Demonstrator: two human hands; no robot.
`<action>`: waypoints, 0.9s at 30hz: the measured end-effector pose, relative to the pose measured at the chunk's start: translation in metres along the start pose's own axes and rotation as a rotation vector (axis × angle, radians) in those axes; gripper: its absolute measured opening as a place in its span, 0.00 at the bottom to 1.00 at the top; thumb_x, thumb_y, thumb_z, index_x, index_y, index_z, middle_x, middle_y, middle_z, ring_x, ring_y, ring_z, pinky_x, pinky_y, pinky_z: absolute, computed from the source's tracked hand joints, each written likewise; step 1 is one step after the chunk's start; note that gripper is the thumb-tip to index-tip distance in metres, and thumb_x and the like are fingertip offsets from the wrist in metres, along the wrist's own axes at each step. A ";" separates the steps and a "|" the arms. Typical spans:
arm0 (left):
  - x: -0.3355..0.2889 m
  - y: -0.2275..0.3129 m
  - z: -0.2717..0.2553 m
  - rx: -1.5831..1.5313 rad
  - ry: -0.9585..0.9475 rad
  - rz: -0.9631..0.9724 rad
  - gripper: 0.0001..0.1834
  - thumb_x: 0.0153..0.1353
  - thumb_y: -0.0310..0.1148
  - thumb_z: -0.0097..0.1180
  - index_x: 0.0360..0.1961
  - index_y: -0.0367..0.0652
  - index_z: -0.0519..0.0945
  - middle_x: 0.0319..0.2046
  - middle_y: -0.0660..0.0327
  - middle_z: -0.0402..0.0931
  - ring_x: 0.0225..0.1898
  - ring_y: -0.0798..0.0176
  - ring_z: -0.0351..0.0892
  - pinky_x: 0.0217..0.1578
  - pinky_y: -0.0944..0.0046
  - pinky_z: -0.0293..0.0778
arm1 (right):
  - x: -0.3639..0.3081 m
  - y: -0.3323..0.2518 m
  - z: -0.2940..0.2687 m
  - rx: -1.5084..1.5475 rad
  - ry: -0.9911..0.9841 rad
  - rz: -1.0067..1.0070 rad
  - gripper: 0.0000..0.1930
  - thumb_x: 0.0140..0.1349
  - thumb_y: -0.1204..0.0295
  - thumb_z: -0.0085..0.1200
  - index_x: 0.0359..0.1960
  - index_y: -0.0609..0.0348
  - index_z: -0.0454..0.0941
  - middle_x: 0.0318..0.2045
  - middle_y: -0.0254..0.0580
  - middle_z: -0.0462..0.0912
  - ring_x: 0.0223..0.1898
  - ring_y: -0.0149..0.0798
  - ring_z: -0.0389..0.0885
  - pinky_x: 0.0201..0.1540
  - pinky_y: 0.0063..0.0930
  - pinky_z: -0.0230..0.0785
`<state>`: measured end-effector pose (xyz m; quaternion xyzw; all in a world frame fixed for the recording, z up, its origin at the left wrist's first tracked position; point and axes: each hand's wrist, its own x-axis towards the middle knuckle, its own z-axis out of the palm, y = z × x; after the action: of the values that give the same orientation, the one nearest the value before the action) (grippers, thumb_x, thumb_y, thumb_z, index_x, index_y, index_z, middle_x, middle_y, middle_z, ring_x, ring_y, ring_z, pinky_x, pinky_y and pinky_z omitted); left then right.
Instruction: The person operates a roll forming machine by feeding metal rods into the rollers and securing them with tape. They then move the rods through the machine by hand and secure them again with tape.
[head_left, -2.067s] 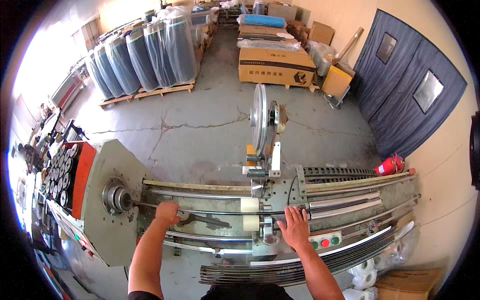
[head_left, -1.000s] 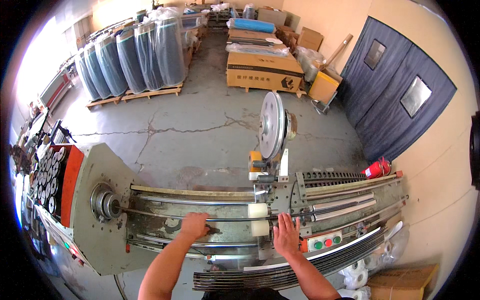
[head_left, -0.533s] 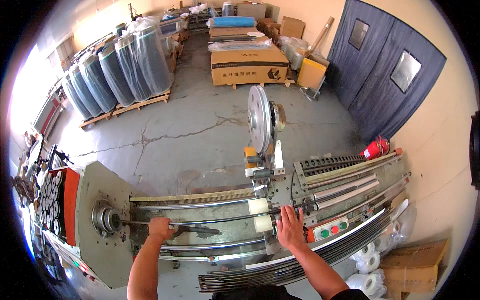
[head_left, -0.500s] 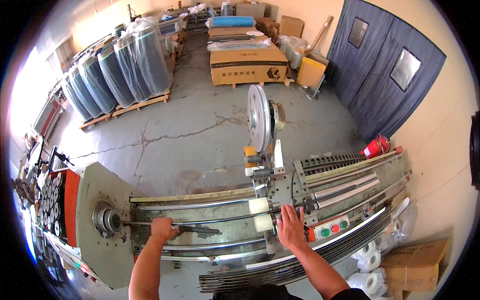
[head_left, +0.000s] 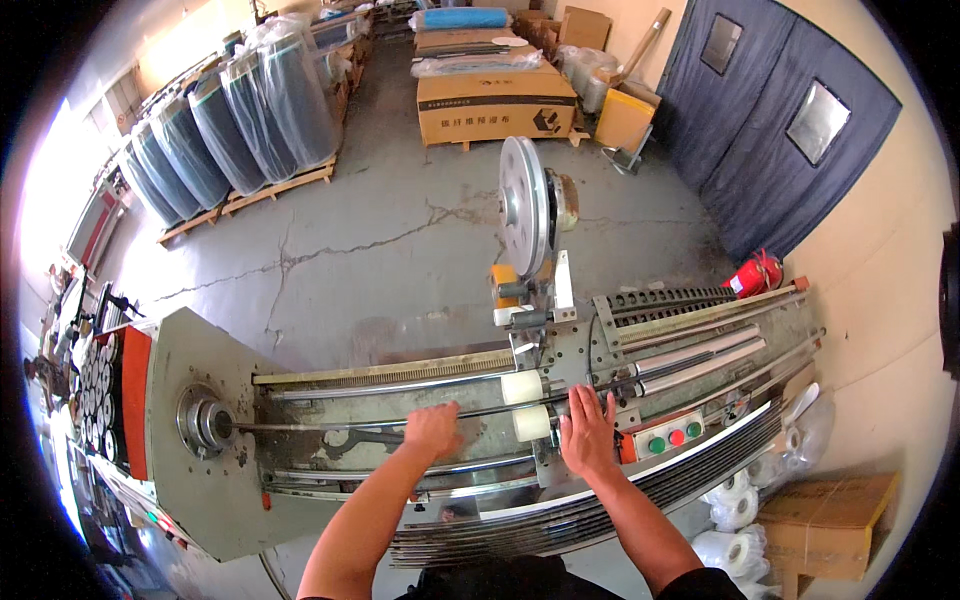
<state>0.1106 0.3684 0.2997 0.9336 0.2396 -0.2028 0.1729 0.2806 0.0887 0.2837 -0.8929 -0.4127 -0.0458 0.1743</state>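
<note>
While my right hand (head_left: 588, 437) is keeping its place just right of the white rollers, my left hand (head_left: 433, 430) is sitting much farther along the rod (head_left: 330, 427) than it was a moment ago, when it was close to the chuck (head_left: 208, 423); now a longer stretch of rod is showing between chuck and hand, and I am judging that this hand is working along the length, with the other serving as a guide; the rod is still reaching from the chuck on my left, passing between the rollers and running on under my right fingers.

My left hand is curling over the rod, but it is blurring, so I cannot tell whether the fingers are gripping or only sliding; my right hand is lying flat and open, its fingers slightly spread.

Counting, I am seeing two hands, one rod in the chuck and two rollers, an upper one (head_left: 521, 387) and a lower one (head_left: 532, 423); three buttons are sitting on the control box (head_left: 668, 436), two green and one red; one large metal wheel (head_left: 517, 205) is standing beyond; about six wrapped rolls (head_left: 300, 100) are waiting on pallets; the bundle of dark rods (head_left: 480, 540) before me is lying too densely for counting.
</note>
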 end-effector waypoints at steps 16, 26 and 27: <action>-0.004 -0.019 0.031 0.013 0.319 0.081 0.16 0.58 0.34 0.68 0.47 0.45 0.81 0.46 0.54 0.88 0.53 0.50 0.88 0.54 0.50 0.80 | 0.008 0.014 0.001 -0.121 -0.097 -0.064 0.32 0.77 0.61 0.51 0.77 0.68 0.66 0.75 0.59 0.70 0.80 0.57 0.63 0.83 0.66 0.41; -0.078 -0.247 0.041 0.044 0.292 -0.223 0.21 0.56 0.45 0.77 0.48 0.49 0.89 0.47 0.52 0.88 0.54 0.43 0.85 0.59 0.43 0.78 | 0.009 0.013 0.010 -0.119 -0.092 -0.052 0.33 0.76 0.60 0.53 0.77 0.67 0.67 0.75 0.57 0.71 0.80 0.55 0.63 0.85 0.64 0.38; -0.082 -0.251 0.036 0.023 0.271 -0.252 0.22 0.56 0.46 0.77 0.49 0.49 0.90 0.47 0.52 0.88 0.53 0.42 0.85 0.59 0.43 0.78 | 0.008 0.016 0.012 -0.123 -0.085 -0.060 0.33 0.76 0.60 0.53 0.77 0.67 0.67 0.75 0.57 0.72 0.80 0.55 0.64 0.84 0.64 0.38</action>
<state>-0.0962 0.5297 0.2503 0.9169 0.3734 -0.0980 0.1016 0.2976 0.0887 0.2702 -0.8902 -0.4428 -0.0385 0.0999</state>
